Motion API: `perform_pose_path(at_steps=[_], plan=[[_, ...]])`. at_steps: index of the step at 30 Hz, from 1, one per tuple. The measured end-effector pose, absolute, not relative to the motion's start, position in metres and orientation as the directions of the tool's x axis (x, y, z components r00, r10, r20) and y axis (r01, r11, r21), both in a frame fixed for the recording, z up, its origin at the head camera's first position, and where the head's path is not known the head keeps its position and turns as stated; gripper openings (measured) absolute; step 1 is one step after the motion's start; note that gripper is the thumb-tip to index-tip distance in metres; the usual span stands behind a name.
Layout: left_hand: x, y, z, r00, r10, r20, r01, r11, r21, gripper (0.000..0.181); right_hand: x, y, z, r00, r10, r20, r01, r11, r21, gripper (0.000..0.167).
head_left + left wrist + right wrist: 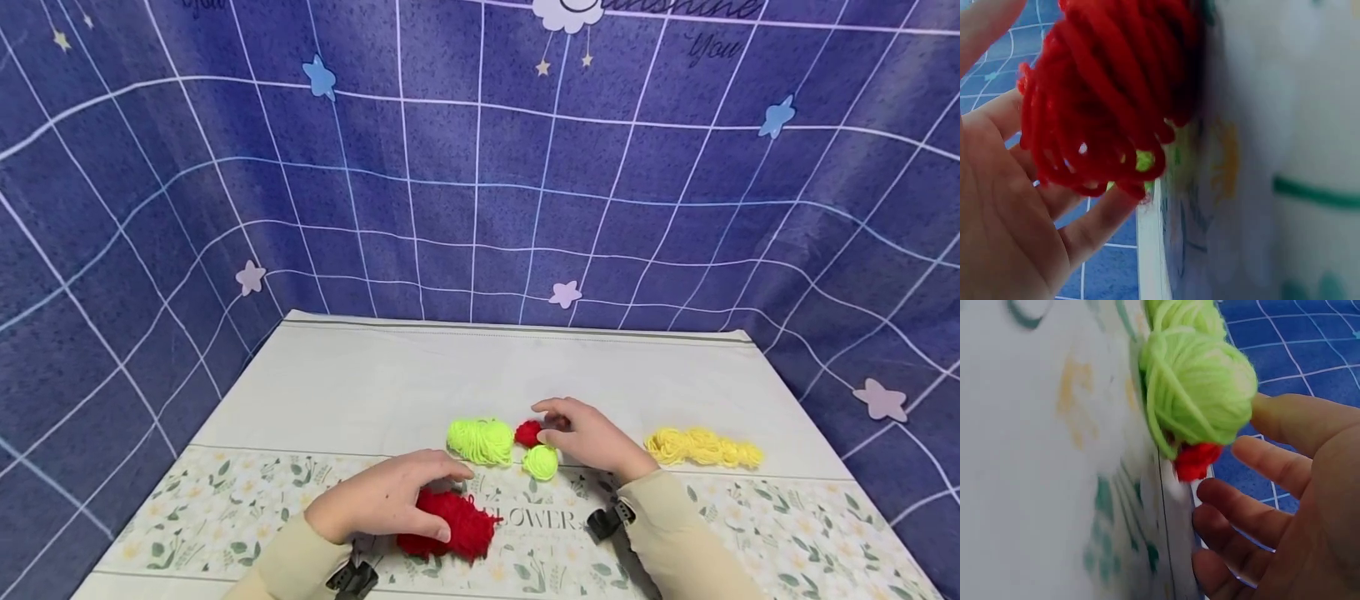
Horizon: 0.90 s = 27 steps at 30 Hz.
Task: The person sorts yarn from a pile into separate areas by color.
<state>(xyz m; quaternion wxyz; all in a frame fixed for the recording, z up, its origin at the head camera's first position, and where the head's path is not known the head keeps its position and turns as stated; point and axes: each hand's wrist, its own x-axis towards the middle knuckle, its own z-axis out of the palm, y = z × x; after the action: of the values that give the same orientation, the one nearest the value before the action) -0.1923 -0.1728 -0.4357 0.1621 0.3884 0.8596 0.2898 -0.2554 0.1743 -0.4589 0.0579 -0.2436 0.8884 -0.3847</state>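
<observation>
My left hand (393,496) is at a large bundle of red yarn (457,525), its thumb over the near side and its fingers loosely spread beyond it. In the left wrist view the looped strands of the red yarn (1107,94) stand in front of the relaxed fingers. Farther right, my right hand (592,435) hovers by a small red yarn ball (528,433) and a small lime-green yarn ball (540,462). Its fingers are loosely bent; the right wrist view shows nothing gripped. There the green ball (1200,387) partly hides the red one (1196,461).
A larger lime-green skein (482,441) lies left of the small balls. Several yellow yarn bundles (703,447) sit in a row beyond the right forearm. The white table cover (360,375) has a floral band, and a blue gridded curtain (442,208) stands behind and at both sides.
</observation>
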Motion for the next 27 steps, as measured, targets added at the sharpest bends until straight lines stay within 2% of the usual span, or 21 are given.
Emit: perform_pose_path(at_steps=[12,19,27], plan=[[-0.189,-0.174,-0.438,-0.637,0.761,-0.121,0.584,0.579,0.569,0.054,-0.263,0.17,-0.471,-0.894,-0.444,0.057,-0.339,0.588,-0.734,0.033],[-0.19,-0.172,-0.441,-0.645,0.759,-0.085,0.604,0.575,0.552,0.046,-0.263,0.169,-0.474,-0.894,-0.446,0.043,-0.341,0.616,-0.71,0.043],[-0.19,-0.172,-0.443,-0.67,0.742,-0.04,0.605,0.576,0.549,0.037,-0.264,0.167,-0.474,-0.885,-0.462,0.051,-0.369,0.631,-0.683,0.034]])
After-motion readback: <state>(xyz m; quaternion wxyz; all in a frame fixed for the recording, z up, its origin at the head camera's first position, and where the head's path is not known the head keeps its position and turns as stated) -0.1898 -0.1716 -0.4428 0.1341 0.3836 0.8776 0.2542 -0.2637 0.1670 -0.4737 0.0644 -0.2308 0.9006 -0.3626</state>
